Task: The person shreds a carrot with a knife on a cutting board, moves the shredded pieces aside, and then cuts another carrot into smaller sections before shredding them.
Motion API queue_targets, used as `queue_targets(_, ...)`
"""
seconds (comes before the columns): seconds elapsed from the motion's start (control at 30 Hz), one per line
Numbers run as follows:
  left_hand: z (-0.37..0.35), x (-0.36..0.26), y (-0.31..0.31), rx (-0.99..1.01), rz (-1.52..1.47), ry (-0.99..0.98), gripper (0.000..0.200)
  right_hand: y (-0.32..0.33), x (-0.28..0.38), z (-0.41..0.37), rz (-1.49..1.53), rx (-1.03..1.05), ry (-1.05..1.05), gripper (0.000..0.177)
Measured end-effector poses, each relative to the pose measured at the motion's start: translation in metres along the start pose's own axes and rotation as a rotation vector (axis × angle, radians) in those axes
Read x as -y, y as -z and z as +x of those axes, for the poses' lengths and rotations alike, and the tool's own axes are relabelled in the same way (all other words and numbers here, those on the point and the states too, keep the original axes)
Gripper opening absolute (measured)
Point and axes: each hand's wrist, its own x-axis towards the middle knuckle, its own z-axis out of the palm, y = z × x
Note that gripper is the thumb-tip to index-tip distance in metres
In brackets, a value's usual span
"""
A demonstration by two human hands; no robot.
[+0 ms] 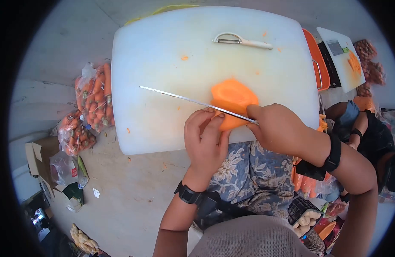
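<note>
Orange chunk (pixel 234 97): lies on the white cutting board (pixel 163 55), toward the board's 5 o'clock edge, under the blade.

Hazard, by my reckoning: the fingertips sit right against the cutting line. If the knife (pixel 184 100) slips, or the chunk rolls on its rounded side, they could be nicked.

Left hand (pixel 204 139): fingers curled, gripping and pressing the chunk's near side, just beside the blade.

Right hand (pixel 278 128): clenched around the knife's handle, which is hidden in the fist. The long blade points toward 10 o'clock.

Peeler (pixel 242 40): lying loose at the board's 12 o'clock.

Carrot bags (pixel 94 96): on the floor, at 9 o'clock of the board.
</note>
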Motion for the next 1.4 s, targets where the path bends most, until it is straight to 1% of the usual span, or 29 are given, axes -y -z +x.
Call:
queue_targets(0.07, 0.009, -0.003, 0.006, -0.003, -0.048, 0.068, 0.046, 0.005, -0.001, 0.001, 0.024, -0.023, 0.009, 0.016)
queue_targets(0.1, 0.010, -0.005, 0.005, -0.014, -0.032, 0.035, 0.046, 0.006, -0.001, 0.001, 0.048, -0.011, 0.006, 0.018)
queue_targets(0.13, 0.008, -0.006, 0.001, 0.019, 0.005, 0.066, 0.047, 0.005, 0.000, 0.000, 0.046, -0.046, 0.018, 0.018)
queue_targets(0.17, 0.008, -0.006, -0.001, 0.050, 0.041, 0.098, 0.049, 0.003, 0.000, -0.001, 0.036, -0.043, 0.029, 0.022)
queue_targets(0.23, 0.009, -0.006, 0.001, 0.051, 0.070, 0.064, 0.049, -0.003, 0.000, 0.000, 0.005, -0.033, 0.011, 0.032)
queue_targets(0.27, 0.011, -0.006, 0.003, 0.066, 0.089, 0.061, 0.049, -0.004, -0.001, -0.001, -0.001, -0.070, 0.016, 0.032)
queue_targets(0.3, 0.013, -0.007, 0.006, 0.069, 0.102, 0.088, 0.046, -0.004, -0.002, -0.002, 0.016, -0.063, 0.027, 0.037)
queue_targets(0.33, 0.013, -0.008, 0.010, 0.055, 0.109, 0.056, 0.046, -0.004, -0.002, -0.004, 0.034, -0.055, 0.039, 0.041)
queue_targets(0.37, 0.013, -0.007, 0.016, 0.089, 0.129, 0.093, 0.045, -0.003, -0.002, -0.005, 0.026, -0.054, 0.037, 0.044)
queue_targets(0.4, 0.014, -0.005, 0.021, 0.125, 0.151, 0.132, 0.044, -0.001, -0.002, -0.006, 0.023, -0.086, 0.044, 0.044)
queue_targets(0.43, 0.017, -0.003, 0.025, 0.116, 0.161, 0.103, 0.044, -0.001, -0.001, -0.007, 0.019, -0.090, 0.030, 0.042)
queue_targets(0.5, 0.021, -0.001, 0.034, 0.196, 0.201, 0.053, 0.047, -0.005, 0.000, -0.006, 0.017, -0.115, 0.023, 0.040)
queue_targets(0.57, 0.026, -0.006, 0.034, 0.227, 0.161, 0.053, 0.045, -0.013, -0.005, -0.002, -0.011, -0.147, 0.033, 0.030)
queue_targets(0.63, 0.028, -0.007, 0.029, 0.271, 0.097, 0.062, 0.046, -0.017, -0.006, 0.003, -0.018, -0.178, 0.024, 0.026)
queue_targets(0.7, 0.028, -0.006, 0.030, 0.293, 0.128, 0.061, 0.046, -0.011, -0.004, -0.001, -0.024, -0.211, 0.006, 0.022)
queue_targets(0.77, 0.030, -0.010, 0.032, 0.318, 0.151, 0.060, 0.046, 0.001, 0.004, -0.009, 0.148, -0.136, -0.137, 0.017)
queue_targets(0.8, 0.031, -0.012, 0.037, 0.372, 0.204, 0.110, 0.046, 0.001, 0.001, -0.009, 0.147, -0.150, -0.139, 0.017)
queue_targets(0.83, 0.032, -0.014, 0.041, 0.426, 0.257, 0.164, 0.046, 0.000, -0.006, -0.006, 0.243, -0.134, -0.185, 0.020)
queue_targets(0.87, 0.033, -0.013, 0.044, 0.421, 0.257, 0.157, 0.046, -0.003, -0.012, -0.003, 0.339, -0.115, -0.230, 0.024)
queue_targets(0.93, 0.032, -0.010, 0.048, 0.484, 0.246, 0.251, 0.047, -0.009, -0.020, -0.006, 0.394, -0.125, -0.252, 0.022)
queue_targets(0.97, 0.031, -0.007, 0.047, 0.473, 0.245, 0.252, 0.047, -0.011, -0.024, -0.007, 0.450, -0.127, -0.275, 0.021)
queue_targets(1.1, 0.025, 0.001, 0.038, 0.374, 0.196, 0.220, 0.049, -0.006, -0.021, -0.019, 0.378, -0.103, -0.256, 0.025)
queue_targets(1.17, 0.018, 0.002, 0.032, 0.355, 0.190, 0.222, 0.049, -0.009, -0.020, -0.026, 0.202, -0.165, -0.173, 0.018)
queue_targets(1.2, 0.014, 0.001, 0.030, 0.271, 0.156, 0.188, 0.047, -0.017, -0.020, -0.027, 0.198, -0.155, -0.177, 0.018)
queue_targets(1.23, 0.009, 0.001, 0.027, 0.186, 0.121, 0.157, 0.045, -0.028, -0.021, -0.028, 0.074, -0.288, -0.087, 0.017)
queue_targets(1.27, 0.005, 0.002, 0.026, 0.187, 0.114, 0.170, 0.045, -0.035, -0.022, -0.028, -0.052, -0.417, 0.006, 0.016)
queue_targets(1.33, -0.001, -0.002, 0.028, 0.106, 0.075, 0.058, 0.039, -0.033, -0.011, -0.041, -0.073, -0.387, -0.001, 0.014)
queue_targets(1.37, -0.003, -0.004, 0.027, 0.108, 0.072, 0.075, 0.039, -0.030, -0.005, -0.047, -0.089, -0.371, -0.005, 0.013)
queue_targets(1.4, -0.004, -0.006, 0.025, 0.067, 0.064, 0.038, 0.036, -0.028, -0.001, -0.050, -0.091, -0.351, -0.003, 0.013)
